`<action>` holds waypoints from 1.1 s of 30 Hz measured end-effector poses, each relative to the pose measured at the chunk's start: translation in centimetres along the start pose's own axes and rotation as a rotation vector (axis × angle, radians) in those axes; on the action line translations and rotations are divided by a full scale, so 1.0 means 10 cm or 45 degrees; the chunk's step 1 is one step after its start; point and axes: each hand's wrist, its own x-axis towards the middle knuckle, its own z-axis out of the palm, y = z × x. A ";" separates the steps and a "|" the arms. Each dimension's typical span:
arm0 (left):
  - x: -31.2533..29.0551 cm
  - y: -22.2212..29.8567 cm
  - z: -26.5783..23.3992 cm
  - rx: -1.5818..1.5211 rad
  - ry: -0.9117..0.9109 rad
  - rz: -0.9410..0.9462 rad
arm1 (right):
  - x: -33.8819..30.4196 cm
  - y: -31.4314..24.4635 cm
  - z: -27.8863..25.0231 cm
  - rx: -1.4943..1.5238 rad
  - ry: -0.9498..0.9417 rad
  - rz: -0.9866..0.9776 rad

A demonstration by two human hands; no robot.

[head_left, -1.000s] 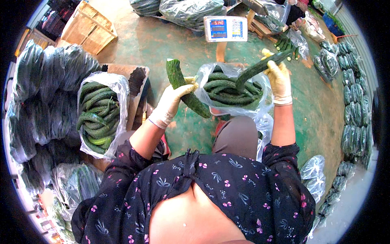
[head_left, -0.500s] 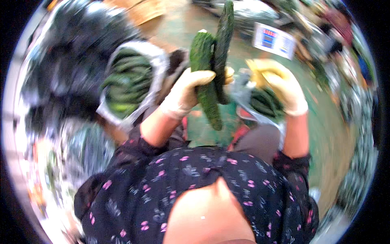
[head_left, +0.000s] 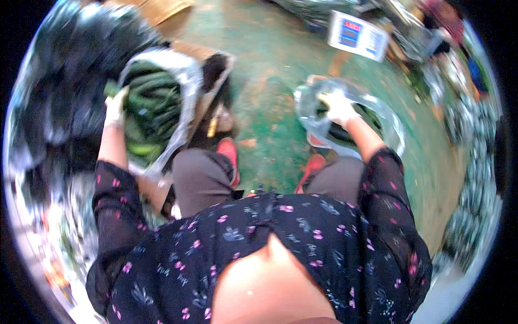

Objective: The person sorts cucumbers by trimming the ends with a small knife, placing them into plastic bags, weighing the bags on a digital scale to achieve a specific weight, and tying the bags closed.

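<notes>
Green cucumbers (head_left: 154,102) are packed in a clear plastic bag (head_left: 191,70) on the left. The left hand (head_left: 115,108), in a pale glove, is held at the outer side of this bag; a green end (head_left: 111,88) is seen beside it, but whether it is gripped cannot be told through the blur. The right hand (head_left: 340,109), gloved too, is held in the mouth of a second bag (head_left: 396,127); whether it is closed cannot be told. Beyond, a white display (head_left: 357,35) is seen. Dark bags (head_left: 70,86) are piled at far left.
</notes>
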 end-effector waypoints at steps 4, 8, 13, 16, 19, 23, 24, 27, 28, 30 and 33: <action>0.63 -0.97 -0.39 1.355 0.097 0.293 | 0.12 -0.12 0.03 -0.270 -0.041 -0.023; 0.52 -0.84 -0.22 1.421 0.102 0.080 | -0.08 0.00 0.05 -0.106 -0.067 0.066; -1.11 0.18 0.91 0.805 -0.492 0.992 | -0.01 -0.13 0.02 0.189 0.054 0.184; -2.74 0.76 2.02 0.557 -1.074 0.765 | 0.13 -0.03 0.13 0.116 -0.013 0.251; -3.40 0.67 2.75 0.317 -1.419 1.294 | 0.33 -0.08 0.09 0.009 -0.111 0.157; -3.50 0.31 3.08 0.204 -1.729 0.099 | 0.45 -0.45 -0.16 -0.423 -0.198 0.000; -3.46 0.41 3.04 0.058 -1.756 0.080 | 0.45 -0.51 -0.24 -0.203 -0.320 0.010; -3.25 0.44 2.95 -0.126 -1.661 0.014 | 0.41 -0.56 0.02 -0.156 -0.238 0.046; -3.25 0.42 2.98 -0.168 -1.672 -0.042 | 0.47 -0.41 0.24 -0.121 -0.271 0.061; -3.25 0.46 2.98 -0.214 -1.684 -0.103 | 0.32 -0.29 0.07 0.076 -0.293 0.140; -3.30 0.50 2.98 -0.049 -1.691 0.080 | -0.13 -0.15 -0.10 0.381 -0.033 0.171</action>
